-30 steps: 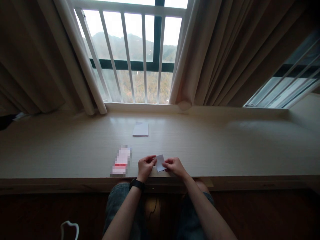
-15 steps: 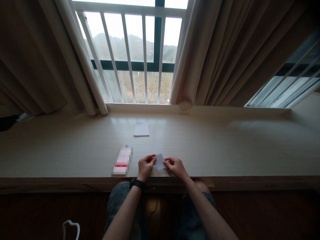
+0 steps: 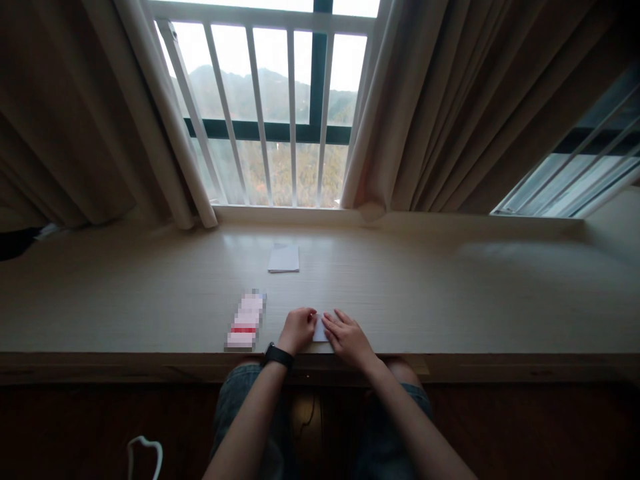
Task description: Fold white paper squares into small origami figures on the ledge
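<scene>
A small white piece of paper lies at the table's front edge, partly hidden under my fingers. At its left side my left hand is curled closed, thumb and fingertips gripping the paper's edge. My right hand rests over the paper's right part with its fingers stretched out flat and slightly spread. Farther back on the table sits a small stack of white paper. To the left of my left hand is a blurred pink-and-white flat item with a red band.
The pale wooden table runs across the view below a barred window. Brown curtains hang at both sides. Below the front edge are my knees, and a white curved object shows at lower left.
The paper, held up tilted between both hands before, is now down on the table. My right hand has gone from a pinch to flat fingers over it, and my left hand has curled more.
</scene>
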`<state>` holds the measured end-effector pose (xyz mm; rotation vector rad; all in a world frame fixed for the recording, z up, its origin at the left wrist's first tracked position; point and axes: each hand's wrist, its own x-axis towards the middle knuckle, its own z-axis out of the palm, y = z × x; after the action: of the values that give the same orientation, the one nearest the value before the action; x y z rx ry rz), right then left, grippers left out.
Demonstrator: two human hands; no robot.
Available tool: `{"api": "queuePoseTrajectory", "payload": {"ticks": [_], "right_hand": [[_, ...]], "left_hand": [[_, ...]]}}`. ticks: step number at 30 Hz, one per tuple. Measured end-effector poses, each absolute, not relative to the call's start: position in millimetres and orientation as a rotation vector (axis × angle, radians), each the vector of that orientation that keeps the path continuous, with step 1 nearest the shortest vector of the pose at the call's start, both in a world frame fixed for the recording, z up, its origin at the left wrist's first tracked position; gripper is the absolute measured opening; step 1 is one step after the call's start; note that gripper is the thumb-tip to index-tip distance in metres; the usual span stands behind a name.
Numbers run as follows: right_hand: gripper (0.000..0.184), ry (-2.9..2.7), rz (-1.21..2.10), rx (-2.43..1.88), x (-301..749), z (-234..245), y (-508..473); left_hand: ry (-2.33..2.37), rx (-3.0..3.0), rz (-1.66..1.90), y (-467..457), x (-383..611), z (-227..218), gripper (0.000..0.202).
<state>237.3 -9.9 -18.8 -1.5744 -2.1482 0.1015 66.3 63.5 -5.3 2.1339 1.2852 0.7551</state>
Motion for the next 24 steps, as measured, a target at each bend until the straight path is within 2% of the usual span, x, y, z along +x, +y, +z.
{"api": "queuePoseTrajectory", "payload": {"ticks": [6,11,17,24], "right_hand": [[0.038,-2.151,0.120,-1.569,238.1,-17.7,-9.0],[0.037,-2.124,0.123,-1.589,235.5,-15.1,-9.4],[0.034,-2.113,0.071,-1.548,236.2,-15.3,-14.1],[0.034,-2.144,0.009,-1.554,235.2,-11.7,-14.7]], "left_hand": [[1.365,2.388,0.786,53.4,57.3,5.3,0.028],[1.206,2.682,0.701,6.8,59.0,5.6,0.023],[1.292,2.809,0.706,-33.6,66.0,-14.8,0.046],[1.308,2.860,0.694,-39.5,60.6,-23.4,0.053]]}}
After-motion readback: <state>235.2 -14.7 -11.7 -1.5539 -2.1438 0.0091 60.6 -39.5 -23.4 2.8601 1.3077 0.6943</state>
